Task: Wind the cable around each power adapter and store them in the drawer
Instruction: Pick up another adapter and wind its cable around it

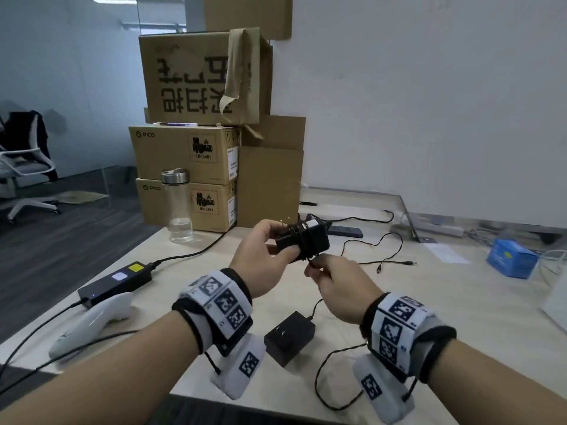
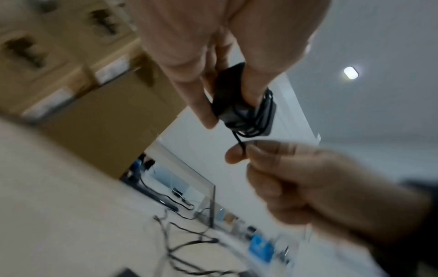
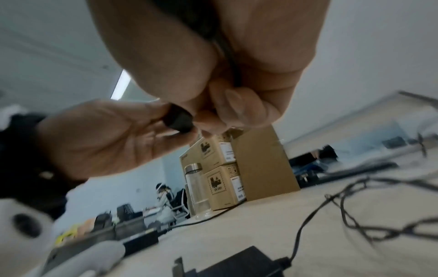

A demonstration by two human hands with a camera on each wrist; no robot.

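My left hand [image 1: 270, 256] grips a black power adapter [image 1: 306, 240] above the desk, with several turns of thin black cable wound round its body [image 2: 246, 112]. Just below it my right hand [image 1: 328, 277] pinches the free end of that cable [image 2: 240, 144] between thumb and forefinger; the same cable [image 3: 231, 56] runs through the fingers in the right wrist view. A second black adapter [image 1: 290, 335] lies flat on the desk between my wrists, prongs up, its cable [image 1: 325, 372] loose beside it. No drawer is in view.
Stacked cardboard boxes [image 1: 184, 154] and a glass bottle [image 1: 178, 207] stand at the back. A large power brick [image 1: 116, 280] and a white controller [image 1: 92, 323] lie left. Loose cables [image 1: 380, 250], a power strip [image 1: 345, 230] and a blue box [image 1: 511, 257] lie right.
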